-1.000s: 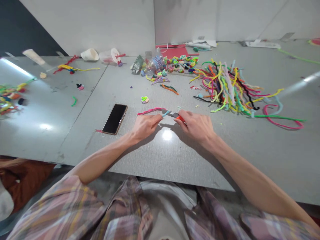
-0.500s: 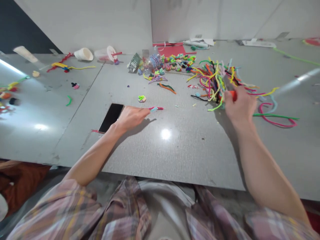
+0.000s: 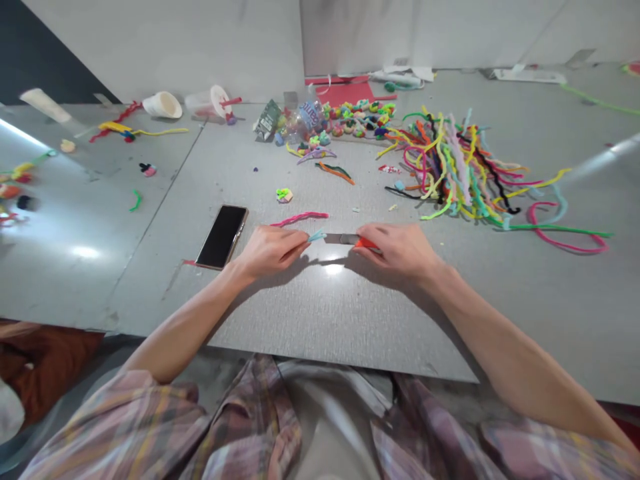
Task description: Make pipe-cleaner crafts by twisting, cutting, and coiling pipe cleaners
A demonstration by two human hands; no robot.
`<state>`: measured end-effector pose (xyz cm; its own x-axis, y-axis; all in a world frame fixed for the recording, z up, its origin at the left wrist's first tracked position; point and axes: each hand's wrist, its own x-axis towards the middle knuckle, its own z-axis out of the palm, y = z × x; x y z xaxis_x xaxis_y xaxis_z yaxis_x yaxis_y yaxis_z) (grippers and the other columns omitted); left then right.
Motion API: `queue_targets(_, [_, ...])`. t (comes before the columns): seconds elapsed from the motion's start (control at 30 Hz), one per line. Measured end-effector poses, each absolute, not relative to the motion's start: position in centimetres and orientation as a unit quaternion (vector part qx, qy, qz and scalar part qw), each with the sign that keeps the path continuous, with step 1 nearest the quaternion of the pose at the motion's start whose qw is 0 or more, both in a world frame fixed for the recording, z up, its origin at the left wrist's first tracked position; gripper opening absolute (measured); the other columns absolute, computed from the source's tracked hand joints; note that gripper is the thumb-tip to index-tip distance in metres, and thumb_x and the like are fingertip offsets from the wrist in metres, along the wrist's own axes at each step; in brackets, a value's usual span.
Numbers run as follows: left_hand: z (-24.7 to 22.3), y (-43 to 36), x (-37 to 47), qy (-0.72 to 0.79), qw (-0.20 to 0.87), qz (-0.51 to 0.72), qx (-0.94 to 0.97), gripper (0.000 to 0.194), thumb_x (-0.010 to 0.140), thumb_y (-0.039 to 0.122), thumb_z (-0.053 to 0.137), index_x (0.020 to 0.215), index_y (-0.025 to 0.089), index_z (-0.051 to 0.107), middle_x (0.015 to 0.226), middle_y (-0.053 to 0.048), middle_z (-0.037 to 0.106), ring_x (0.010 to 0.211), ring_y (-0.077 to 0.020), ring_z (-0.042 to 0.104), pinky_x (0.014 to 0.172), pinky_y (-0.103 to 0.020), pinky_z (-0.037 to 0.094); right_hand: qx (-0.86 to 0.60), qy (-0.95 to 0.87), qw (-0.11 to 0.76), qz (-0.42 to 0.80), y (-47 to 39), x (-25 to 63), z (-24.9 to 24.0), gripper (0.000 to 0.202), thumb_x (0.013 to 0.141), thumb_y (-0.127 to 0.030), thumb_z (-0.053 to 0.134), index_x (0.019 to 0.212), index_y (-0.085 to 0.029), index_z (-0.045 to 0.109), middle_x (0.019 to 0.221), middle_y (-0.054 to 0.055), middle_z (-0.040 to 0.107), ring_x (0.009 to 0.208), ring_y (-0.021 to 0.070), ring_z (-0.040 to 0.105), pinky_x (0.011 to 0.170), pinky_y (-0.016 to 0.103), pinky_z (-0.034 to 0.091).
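My left hand [image 3: 273, 252] is closed in a pinch on a short light-blue pipe cleaner [image 3: 316, 236], whose end sticks out past the fingertips. My right hand [image 3: 400, 248] is wrapped round the orange handles of a pair of scissors [image 3: 343, 239]. Their grey blades point left, with the tip at or very near the blue end; I cannot tell whether they touch. Just beyond my left hand, a twisted pink pipe cleaner [image 3: 305, 216] lies on the table. A black-screened phone [image 3: 223, 235] rests left of that hand.
A heap of coloured pipe cleaners [image 3: 457, 167] spreads at the right. Farther back lie a clear plastic bottle [image 3: 309, 119], a row of small colourful pieces [image 3: 357, 120] and a red sheet [image 3: 345, 93]. Cups [image 3: 163, 105] lie on their sides at the back left, by a wall [image 3: 225, 47].
My right hand has come left and nearer from the pipe-cleaner heap with the scissors, meeting my left hand. The blue pipe cleaner has moved slightly nearer me, apart from the pink one.
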<state>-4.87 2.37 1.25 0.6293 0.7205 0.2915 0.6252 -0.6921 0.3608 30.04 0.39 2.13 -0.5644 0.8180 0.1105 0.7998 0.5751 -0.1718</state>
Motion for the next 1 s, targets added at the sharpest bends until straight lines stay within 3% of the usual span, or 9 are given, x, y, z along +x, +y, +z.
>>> queue_targets(0.2, [1.5, 2.2, -4.9, 0.395, 0.118, 0.201, 0.889, 0.044, 0.118, 0.049, 0.049, 0.091, 0.024, 0.074, 0.079, -0.006, 0.072, 0.07, -0.0184, 0.063, 0.069, -0.033, 0.039, -0.419, -0.899, 0.104, 0.072, 0.3, 29.5, 1.2, 0.052, 0.121, -0.056, 0.036, 0.123, -0.022, 0.076, 0.116, 0.012, 0.086, 0.094, 0.0258, 0.073, 0.069, 0.036, 0.027])
queue_targets(0.3, [1.3, 2.5, -5.0, 0.439, 0.103, 0.215, 0.866, 0.042, 0.12, 0.049, 0.048, 0.107, 0.024, 0.078, 0.091, -0.007, 0.078, 0.078, -0.0198, 0.068, 0.073, -0.033, 0.045, -0.409, -0.904, 0.091, 0.082, 0.6, 29.6, 0.8, 0.053, 0.121, -0.059, 0.037, 0.119, -0.022, 0.075, 0.112, 0.011, 0.085, 0.091, 0.0247, 0.071, 0.068, 0.035, 0.024])
queue_targets(0.37, [1.1, 3.0, -4.9, 0.467, 0.09, 0.222, 0.851, 0.039, 0.121, 0.048, 0.049, 0.128, 0.023, 0.078, 0.108, -0.01, 0.082, 0.094, -0.0238, 0.075, 0.083, -0.034, 0.053, -0.411, -0.904, 0.079, 0.09, 0.8, 29.6, 0.6, 0.054, 0.121, -0.061, 0.037, 0.118, -0.022, 0.074, 0.11, 0.011, 0.084, 0.088, 0.0241, 0.07, 0.068, 0.035, 0.023])
queue_targets(0.43, [0.8, 3.7, -4.9, 0.472, 0.08, 0.22, 0.85, 0.042, 0.119, 0.046, 0.054, 0.149, 0.022, 0.072, 0.133, -0.015, 0.081, 0.123, -0.0311, 0.076, 0.103, -0.042, 0.059, -0.419, -0.9, 0.069, 0.096, 1.1, 29.6, 0.4, 0.054, 0.12, -0.063, 0.039, 0.118, -0.023, 0.074, 0.108, 0.011, 0.084, 0.086, 0.024, 0.069, 0.069, 0.035, 0.022])
queue_targets(0.53, [0.2, 4.9, -4.9, 0.443, 0.073, 0.197, 0.872, 0.059, 0.116, 0.044, 0.059, 0.17, 0.019, 0.055, 0.167, -0.022, 0.064, 0.161, -0.0399, 0.057, 0.133, -0.057, 0.048, -0.433, -0.894, 0.064, 0.101, 1.4, 29.7, 0.0, 0.054, 0.119, -0.065, 0.042, 0.12, -0.022, 0.074, 0.106, 0.011, 0.083, 0.084, 0.0245, 0.068, 0.07, 0.034, 0.022])
queue_targets(0.6, [-0.2, 5.4, -5.0, 0.427, 0.074, 0.182, 0.883, 0.066, 0.116, 0.042, 0.058, 0.176, 0.018, 0.047, 0.175, -0.022, 0.058, 0.169, -0.0406, 0.048, 0.14, -0.06, 0.041, -0.438, -0.891, 0.067, 0.103, 1.5, 29.8, -0.2, 0.053, 0.119, -0.065, 0.043, 0.121, -0.022, 0.074, 0.106, 0.01, 0.084, 0.084, 0.0246, 0.068, 0.07, 0.034, 0.022])
queue_targets(0.87, [-0.8, 5.5, -5.6, 0.472, 0.056, 0.197, 0.857, 0.055, 0.111, 0.031, 0.065, 0.165, 0.021, 0.062, 0.171, -0.017, 0.064, 0.159, -0.0376, 0.06, 0.135, -0.057, 0.047, -0.443, -0.887, 0.076, 0.109, 1.9, 30.6, -0.9, 0.047, 0.118, -0.063, 0.046, 0.125, -0.026, 0.074, 0.113, 0.01, 0.085, 0.087, 0.027, 0.071, 0.07, 0.036, 0.03])
queue_targets(1.0, [-1.5, 6.2, -6.1, 0.495, 0.07, 0.208, 0.84, 0.052, 0.106, 0.024, 0.072, 0.158, 0.026, 0.067, 0.15, -0.012, 0.08, 0.137, -0.0344, 0.075, 0.123, -0.055, 0.053, -0.444, -0.885, 0.077, 0.116, 1.9, 30.7, -1.0, 0.044, 0.117, -0.061, 0.048, 0.127, -0.027, 0.074, 0.115, 0.01, 0.085, 0.09, 0.0292, 0.073, 0.071, 0.037, 0.033])
